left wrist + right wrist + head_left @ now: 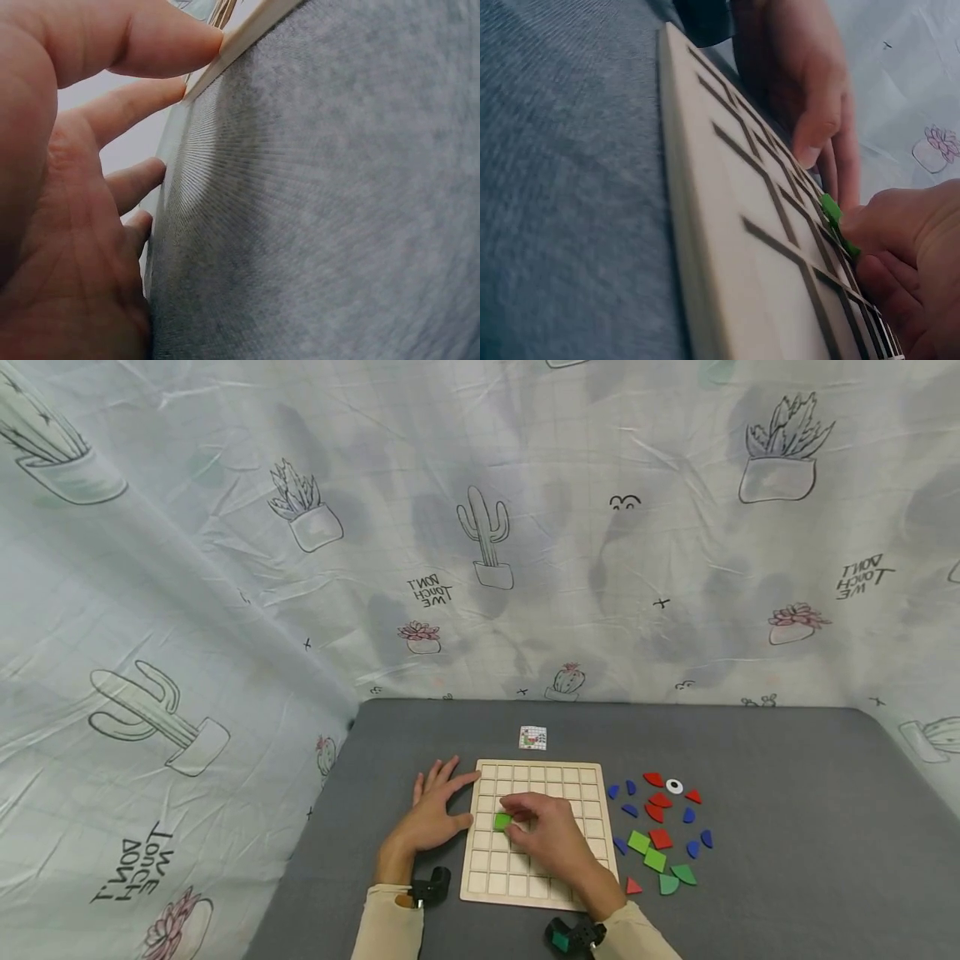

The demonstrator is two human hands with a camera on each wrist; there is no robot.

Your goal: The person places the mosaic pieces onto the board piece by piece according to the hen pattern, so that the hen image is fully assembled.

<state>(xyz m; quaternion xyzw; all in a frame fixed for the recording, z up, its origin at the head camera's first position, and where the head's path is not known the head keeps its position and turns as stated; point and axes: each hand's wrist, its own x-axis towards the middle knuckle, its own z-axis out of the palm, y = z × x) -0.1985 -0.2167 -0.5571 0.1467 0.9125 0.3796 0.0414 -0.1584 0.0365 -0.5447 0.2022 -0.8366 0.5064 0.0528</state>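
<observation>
A light wooden board with a grid of square recesses lies on the table. My left hand is at its left side, fingers spread, with the thumb and index finger touching the board's edge. Over the grid, my right hand pinches a green square tile at a cell left of the middle. In the right wrist view the green tile looks slightly tilted against the grid, partly hidden by the fingers.
Right of the board lie loose pieces: green squares, a red square, blue segments, red pieces, dark green quarter pieces and a white ring. A small picture card lies behind the board. Patterned cloth hangs behind the table.
</observation>
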